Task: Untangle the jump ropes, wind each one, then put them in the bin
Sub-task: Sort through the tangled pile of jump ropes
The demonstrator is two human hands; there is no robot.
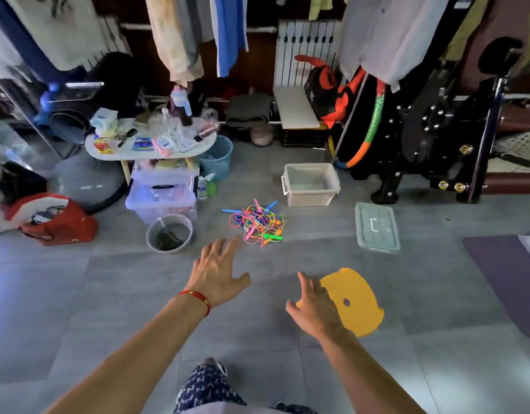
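Observation:
A tangled heap of jump ropes (259, 223) in pink, yellow, green and blue lies on the grey floor, its handles sticking out. Just behind it to the right stands an open, empty white bin (310, 184). Its clear lid (377, 227) lies flat on the floor further right. My left hand (218, 270) reaches forward with fingers spread, its fingertips short of the heap and holding nothing. My right hand (313, 304) is stretched out lower, fingers relaxed, over the left edge of a yellow stool (351, 301).
A grey bucket (169, 233) stands left of the heap, with a clear storage box (162, 194) behind it under a cluttered white table (150, 143). A red bag (59, 222) sits far left. Black exercise equipment (436, 135) fills the right; a purple mat (508, 279) lies at the right edge.

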